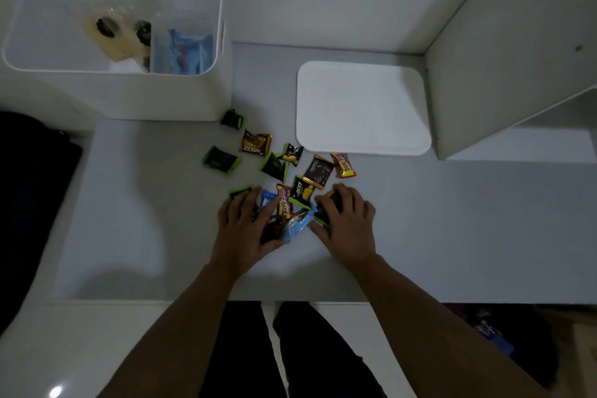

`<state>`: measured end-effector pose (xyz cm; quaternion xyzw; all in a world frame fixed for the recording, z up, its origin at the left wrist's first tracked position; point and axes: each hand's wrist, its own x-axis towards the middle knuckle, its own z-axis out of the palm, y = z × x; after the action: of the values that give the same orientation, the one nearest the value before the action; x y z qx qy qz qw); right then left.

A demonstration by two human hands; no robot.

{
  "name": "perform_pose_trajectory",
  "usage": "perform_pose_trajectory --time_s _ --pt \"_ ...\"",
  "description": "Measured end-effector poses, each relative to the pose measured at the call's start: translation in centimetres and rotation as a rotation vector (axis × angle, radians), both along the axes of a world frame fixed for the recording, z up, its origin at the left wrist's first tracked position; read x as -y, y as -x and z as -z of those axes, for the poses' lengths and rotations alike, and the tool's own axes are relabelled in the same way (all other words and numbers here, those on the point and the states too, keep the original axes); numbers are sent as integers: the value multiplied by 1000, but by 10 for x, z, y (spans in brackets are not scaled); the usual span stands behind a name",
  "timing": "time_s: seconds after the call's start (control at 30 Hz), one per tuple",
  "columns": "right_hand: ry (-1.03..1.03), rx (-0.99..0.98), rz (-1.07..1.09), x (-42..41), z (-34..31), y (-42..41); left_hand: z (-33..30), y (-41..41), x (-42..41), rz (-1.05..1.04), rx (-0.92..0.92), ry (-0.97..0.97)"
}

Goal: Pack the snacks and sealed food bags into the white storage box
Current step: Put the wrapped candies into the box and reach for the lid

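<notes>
- Snack packets [284,171] are lying scattered mid-bench, between the white storage box [145,97] and the person's hands.
- White storage box is standing at the far left of the bench [145,220], open-topped, already holding clear sealed bags [119,29] and a blue packet [190,53].
- Flat white lid [361,108] is lying well right of the box, its near edge just beside two packets.
- Left hand [245,226] is pressing down on the nearest packets, its grip curling loosely round a brown packet [273,229].
- Right hand [347,221] is covering a green-edged packet [326,207], fingers bent over it.
- Open bench is showing left of the hands, right of them, and along the near edge.
- Tall white panel [504,58] is bounding the far right side.
</notes>
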<state>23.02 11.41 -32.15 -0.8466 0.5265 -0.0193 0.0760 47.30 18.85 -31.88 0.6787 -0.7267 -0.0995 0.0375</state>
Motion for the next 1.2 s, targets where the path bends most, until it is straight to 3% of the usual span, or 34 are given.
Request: perform_pose_trajectory --time_s 0.2,0.4,0.7,0.87,1.2 --pt "95 147 -71 21 13 8 9 13 11 -94 22 125" --pt "70 204 -99 51 4 8 -2 5 39 -63 -48 59" --pt "-295 468 379 44 -37 11 -22 4 46 -191 -248 -18" --pt "-335 378 376 41 -57 18 -59 2 41 -423 -323 26" --pt "-282 502 390 73 -142 -41 -148 -36 44 -407 -254 80"
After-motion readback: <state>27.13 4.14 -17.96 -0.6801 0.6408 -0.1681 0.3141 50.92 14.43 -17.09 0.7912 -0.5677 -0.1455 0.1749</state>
